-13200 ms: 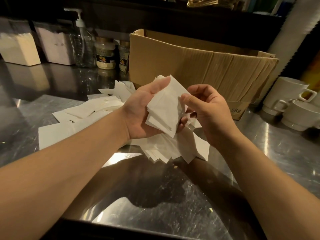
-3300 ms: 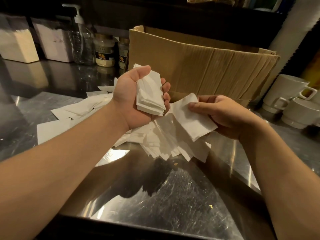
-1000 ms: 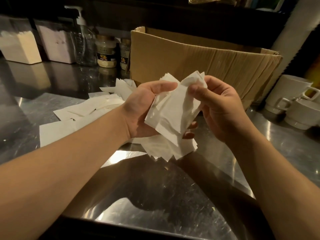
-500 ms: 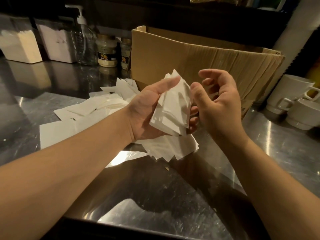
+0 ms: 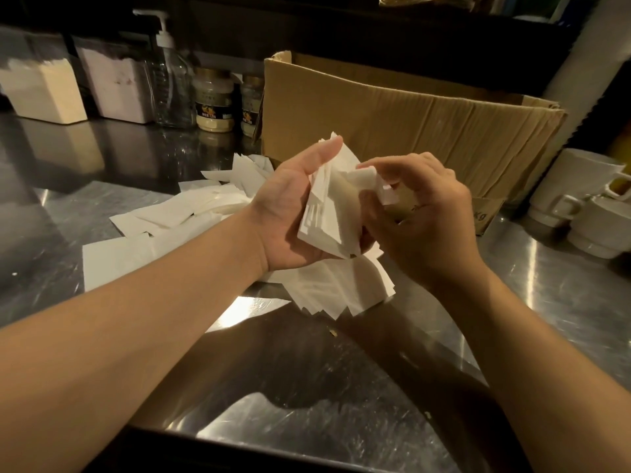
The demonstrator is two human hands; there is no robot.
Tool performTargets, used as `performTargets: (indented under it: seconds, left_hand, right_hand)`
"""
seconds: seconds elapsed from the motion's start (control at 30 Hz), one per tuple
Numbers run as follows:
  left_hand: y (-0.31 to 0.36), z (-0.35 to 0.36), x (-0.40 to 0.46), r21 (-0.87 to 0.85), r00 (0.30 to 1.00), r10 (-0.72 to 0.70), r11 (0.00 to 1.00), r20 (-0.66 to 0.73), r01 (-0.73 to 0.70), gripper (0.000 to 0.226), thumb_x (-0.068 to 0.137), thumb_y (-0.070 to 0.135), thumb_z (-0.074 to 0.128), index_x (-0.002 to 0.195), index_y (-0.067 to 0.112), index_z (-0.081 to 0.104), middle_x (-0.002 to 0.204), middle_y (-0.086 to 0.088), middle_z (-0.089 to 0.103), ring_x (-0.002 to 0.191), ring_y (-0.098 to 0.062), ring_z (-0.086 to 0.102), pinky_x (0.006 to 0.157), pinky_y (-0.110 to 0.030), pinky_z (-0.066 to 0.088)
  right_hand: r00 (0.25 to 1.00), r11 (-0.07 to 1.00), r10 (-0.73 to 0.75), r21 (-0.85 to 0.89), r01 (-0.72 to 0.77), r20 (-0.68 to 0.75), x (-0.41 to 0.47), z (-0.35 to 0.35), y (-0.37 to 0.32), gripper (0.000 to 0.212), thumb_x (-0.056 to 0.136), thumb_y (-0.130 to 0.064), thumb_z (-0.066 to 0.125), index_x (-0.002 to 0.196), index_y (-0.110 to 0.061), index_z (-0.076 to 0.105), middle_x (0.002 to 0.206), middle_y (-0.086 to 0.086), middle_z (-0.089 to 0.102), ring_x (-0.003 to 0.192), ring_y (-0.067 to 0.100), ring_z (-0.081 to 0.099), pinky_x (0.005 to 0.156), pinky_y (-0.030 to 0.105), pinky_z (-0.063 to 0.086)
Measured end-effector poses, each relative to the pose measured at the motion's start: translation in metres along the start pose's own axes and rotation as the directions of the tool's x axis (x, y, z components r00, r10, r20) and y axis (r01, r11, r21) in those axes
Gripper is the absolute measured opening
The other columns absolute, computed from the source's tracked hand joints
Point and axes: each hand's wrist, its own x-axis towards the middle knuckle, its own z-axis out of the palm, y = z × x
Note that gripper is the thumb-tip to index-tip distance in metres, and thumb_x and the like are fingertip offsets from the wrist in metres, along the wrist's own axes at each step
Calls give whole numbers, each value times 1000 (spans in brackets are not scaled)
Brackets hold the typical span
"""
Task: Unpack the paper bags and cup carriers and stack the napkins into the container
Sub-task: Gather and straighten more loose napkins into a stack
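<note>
My left hand (image 5: 290, 213) grips a small stack of folded white napkins (image 5: 329, 213) above the steel counter, thumb along the stack's top edge. My right hand (image 5: 423, 216) is pressed against the stack's right side, its fingers curled over the top corner of the napkins. Below both hands lies a fanned pile of loose napkins (image 5: 341, 288), and more loose napkins (image 5: 177, 216) spread to the left across the counter. A large open cardboard box (image 5: 409, 117) stands right behind my hands.
At the back left stand two clear containers (image 5: 44, 90) holding white paper, a pump bottle (image 5: 169, 80) and two small jars (image 5: 213, 104). White cups (image 5: 580, 199) are stacked at the right edge. The steel counter (image 5: 341, 404) runs toward me.
My right hand has come back onto the napkin stack in my left hand; half a second ago its fingers were lifted off and spread beside it.
</note>
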Motion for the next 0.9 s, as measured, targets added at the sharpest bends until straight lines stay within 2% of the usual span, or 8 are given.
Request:
performTargets:
  seconds: [0.1,0.27,0.37,0.5,0.57,0.7,0.83,0.9]
  left_hand:
    - [0,1,0,1,999,6,1000,-38,-6,53,97,62,48,126,19,60,97,-12,76,84,-28,74,84,-43,60]
    - [0,3,-1,-9,997,10,1000,-75,-11,50,95,59,52,129,22,55,105,-14,76,96,-32,72,91,-53,59]
    - [0,4,-1,-10,997,17,1000,-80,-18,49,96,58,51,128,21,55,106,-14,77,94,-31,74,91,-51,59]
    - [3,1,0,-55,997,10,998,-70,-14,61,97,58,51,143,18,47,126,-17,70,106,-33,69,90,-46,58]
    - [3,0,0,-68,997,19,997,-69,-24,61,98,59,50,143,18,46,124,-17,71,106,-34,69,88,-45,59]
    - [2,0,2,-66,996,23,997,-88,-29,61,97,59,51,144,20,49,121,-15,73,105,-34,71,89,-49,59]
    - [3,0,1,-94,997,13,995,-73,-20,67,97,60,51,148,16,46,123,-15,71,103,-33,70,89,-45,58]
    - [3,-1,1,-103,997,5,995,-72,-12,63,98,60,49,141,14,53,116,-15,73,98,-32,72,89,-45,60]
  right_hand:
    - [999,999,-14,-45,16,50,0,0,2,28,87,-28,66,113,-18,66,107,-18,54,99,6,50,86,54,50]
    - [999,995,-43,-84,45,21,0,2,1,27,89,-30,54,103,-13,70,104,1,71,98,8,51,85,44,48]
    - [995,995,-81,-53,84,63,-1,0,0,23,90,-31,59,98,-14,73,100,-8,67,97,8,52,84,41,45]
    - [975,997,-79,40,73,208,-1,-4,-3,28,89,-45,69,108,-25,71,103,-19,59,98,7,53,87,39,42]
    - [967,997,-71,59,58,244,-1,-5,-2,35,87,-50,71,113,-27,69,107,-18,59,101,7,54,89,42,45]
    - [968,996,-78,59,65,239,0,-5,-1,32,89,-40,66,117,-25,67,109,-15,58,101,11,58,85,50,53]
    - [956,996,-75,72,57,285,1,-5,-3,46,87,-52,69,124,-26,63,113,-12,59,103,13,59,87,50,53]
    - [956,996,-77,56,63,283,0,-4,-3,43,87,-47,67,125,-25,63,113,-10,60,103,15,60,87,51,54]
